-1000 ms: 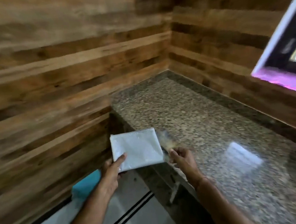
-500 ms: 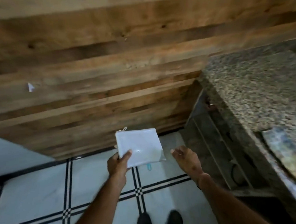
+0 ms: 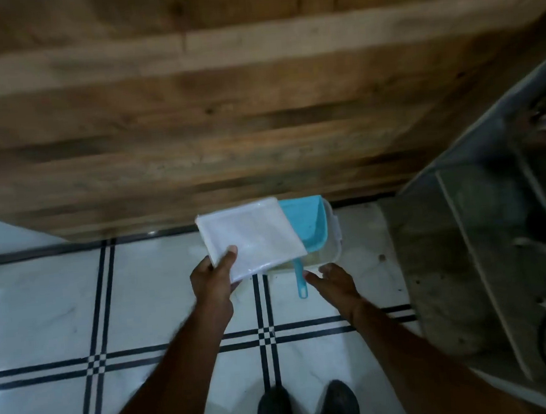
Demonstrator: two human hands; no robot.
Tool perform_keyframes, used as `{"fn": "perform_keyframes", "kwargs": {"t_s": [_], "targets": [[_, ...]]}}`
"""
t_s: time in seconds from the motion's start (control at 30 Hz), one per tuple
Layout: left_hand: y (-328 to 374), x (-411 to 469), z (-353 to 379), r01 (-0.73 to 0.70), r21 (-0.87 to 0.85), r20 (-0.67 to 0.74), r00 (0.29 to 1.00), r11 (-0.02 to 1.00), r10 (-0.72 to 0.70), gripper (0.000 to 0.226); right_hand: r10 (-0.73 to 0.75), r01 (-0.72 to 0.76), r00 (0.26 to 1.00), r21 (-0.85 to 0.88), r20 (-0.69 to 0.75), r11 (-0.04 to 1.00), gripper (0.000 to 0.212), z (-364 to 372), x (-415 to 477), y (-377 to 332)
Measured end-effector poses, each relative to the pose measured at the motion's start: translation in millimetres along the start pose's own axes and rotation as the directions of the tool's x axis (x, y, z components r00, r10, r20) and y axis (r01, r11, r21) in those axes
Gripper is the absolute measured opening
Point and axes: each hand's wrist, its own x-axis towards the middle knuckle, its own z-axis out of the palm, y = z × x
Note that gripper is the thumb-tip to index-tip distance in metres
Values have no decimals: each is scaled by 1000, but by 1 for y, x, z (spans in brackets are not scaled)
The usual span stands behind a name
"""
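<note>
Two dark shoes (image 3: 274,408) stood on the white floor (image 3: 142,296). Past them, the left hand (image 3: 212,285) held a white pouch (image 3: 254,237) by its near corner, with the thumb on top and the other fingers curled under. The right hand (image 3: 333,283) was open, its fingers spread, and held nothing. Just beside its fingertips was the handle of a blue scoop (image 3: 308,227). The scoop lay in a clear tub (image 3: 333,235), partly under the pouch, by the wood wall (image 3: 226,113).
</note>
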Motion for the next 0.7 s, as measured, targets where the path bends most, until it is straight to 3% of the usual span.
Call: {"fn": "perform_keyframes", "kwargs": {"t_s": [0.13,0.27,0.43,0.6,0.7], "targets": [[-42,53,8,33,-92,-29,999,995,-36,14,120,-126,990,96,69,987,85,45,73,24],[-81,94,15,50,-111,-4,999,993,-51,20,178,-189,982,242,67,952,74,85,133,55],[-100,113,22,51,-81,-10,999,995,-52,17,64,-36,995,296,-83,954,19,97,152,73],[-100,107,37,13,-38,-92,996,999,-17,10,38,96,959,447,-281,890,26,58,115,101],[-107,110,57,4,44,-142,990,999,2,17,60,141,930,501,-363,854,23,28,88,119]]}}
